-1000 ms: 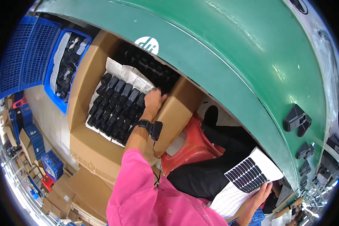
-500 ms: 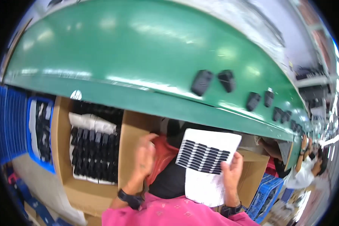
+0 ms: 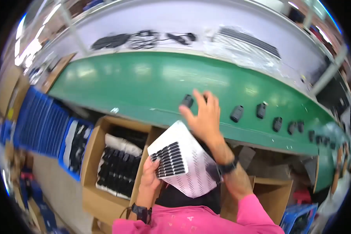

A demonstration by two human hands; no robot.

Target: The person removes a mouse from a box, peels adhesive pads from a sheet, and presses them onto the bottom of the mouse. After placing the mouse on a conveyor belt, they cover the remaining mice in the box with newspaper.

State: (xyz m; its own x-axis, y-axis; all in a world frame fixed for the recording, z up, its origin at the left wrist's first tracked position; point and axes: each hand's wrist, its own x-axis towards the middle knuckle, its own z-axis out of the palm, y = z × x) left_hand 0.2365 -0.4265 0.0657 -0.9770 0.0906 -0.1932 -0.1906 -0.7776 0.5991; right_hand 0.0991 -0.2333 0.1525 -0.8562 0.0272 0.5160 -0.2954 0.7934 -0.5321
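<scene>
My left hand pinches the left edge of a white sheet of black oblong stickers above my lap. Beneath it and partly covered is a second white sheet with rows of faint marks. Over the front of the green table, my right hand is stretched out with thumb and fingers spread. Beside its thumb lies a small black device, shaped like a computer mouse. Another dark thing shows partly behind the fingers; whether they touch it I cannot tell.
More black devices lie in a line along the green table. On the left stand an open carton packed with black pieces and a blue crate. Black cables and a plastic-wrapped bundle lie at the back.
The sticker sheet has passed from my right hand to my left and moved leftward. My right hand has gone up over the table, and the view has swung round.
</scene>
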